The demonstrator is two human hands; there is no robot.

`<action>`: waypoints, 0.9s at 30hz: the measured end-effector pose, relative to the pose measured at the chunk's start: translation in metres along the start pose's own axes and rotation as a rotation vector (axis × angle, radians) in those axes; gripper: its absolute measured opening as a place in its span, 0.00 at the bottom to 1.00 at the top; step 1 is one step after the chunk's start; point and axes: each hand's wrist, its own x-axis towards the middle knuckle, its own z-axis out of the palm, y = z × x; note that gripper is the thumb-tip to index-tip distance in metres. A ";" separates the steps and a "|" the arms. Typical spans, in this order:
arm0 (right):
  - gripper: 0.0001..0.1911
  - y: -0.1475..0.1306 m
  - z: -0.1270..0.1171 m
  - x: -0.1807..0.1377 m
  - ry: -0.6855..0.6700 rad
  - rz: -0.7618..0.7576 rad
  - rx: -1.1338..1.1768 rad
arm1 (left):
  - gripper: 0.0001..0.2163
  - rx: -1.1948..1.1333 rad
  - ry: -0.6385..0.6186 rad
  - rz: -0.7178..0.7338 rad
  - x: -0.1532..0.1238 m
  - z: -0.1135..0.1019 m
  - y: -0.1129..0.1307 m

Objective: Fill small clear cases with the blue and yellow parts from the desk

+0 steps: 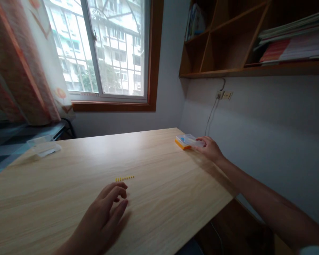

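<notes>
My left hand [106, 209] rests on the light wooden table [69, 170], fingers loosely curled and holding nothing. Just beyond its fingertips lies a short row of several tiny yellow beads [124, 178]. My right hand [209, 147] reaches to the table's far right corner, its fingers closed on the near end of a small clear plastic box [187, 141] with orange and blue contents. The box sits flat on the table.
A clear plastic container [43, 146] lies at the table's far left edge. A window [106, 49] and curtain [21, 71] are behind the table. Wooden shelves [244, 39] with books hang on the right wall, above a wall socket [224, 95] with a cable.
</notes>
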 end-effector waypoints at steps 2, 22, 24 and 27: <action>0.18 0.020 0.006 0.022 0.054 0.075 -0.053 | 0.08 0.022 0.002 0.000 -0.001 0.001 -0.001; 0.36 0.074 0.073 0.067 0.016 0.168 -0.186 | 0.07 0.070 -0.033 -0.028 -0.002 0.000 0.011; 0.36 0.074 0.074 0.067 0.006 0.162 -0.188 | 0.07 0.066 -0.038 -0.025 -0.002 0.001 0.012; 0.37 0.074 0.074 0.066 -0.001 0.159 -0.194 | 0.06 0.081 -0.043 0.016 -0.001 0.001 0.010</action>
